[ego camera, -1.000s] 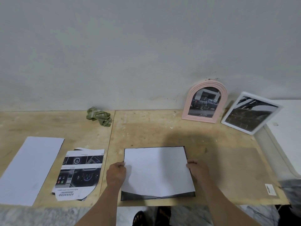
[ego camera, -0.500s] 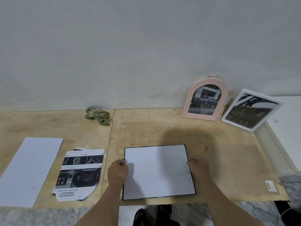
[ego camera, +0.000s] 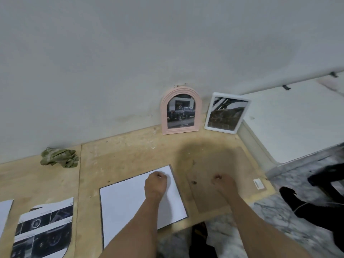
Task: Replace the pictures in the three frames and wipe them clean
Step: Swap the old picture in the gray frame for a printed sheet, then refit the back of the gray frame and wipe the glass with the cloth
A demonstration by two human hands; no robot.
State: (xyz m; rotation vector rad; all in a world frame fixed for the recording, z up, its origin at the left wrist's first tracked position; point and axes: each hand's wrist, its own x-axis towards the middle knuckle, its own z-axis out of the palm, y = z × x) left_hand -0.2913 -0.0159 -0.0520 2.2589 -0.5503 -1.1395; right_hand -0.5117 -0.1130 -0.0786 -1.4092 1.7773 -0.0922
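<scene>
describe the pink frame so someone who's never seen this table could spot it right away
Look along the grey wall at the back of the wooden table. Two frames lean there side by side. The pink frame is the left one, arch-topped, holding a picture of a dark truck; its neighbour, the white frame, is rectangular.

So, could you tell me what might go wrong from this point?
1. The white sheet lies loose on the black frame, with only the left hand resting on it; it may slip askew.
2. The frame's near corner seems to overhang the table edge, so a push could tip it off.
3. The right hand reaches toward the brown backing board; dragging it could nudge the frame.
</scene>
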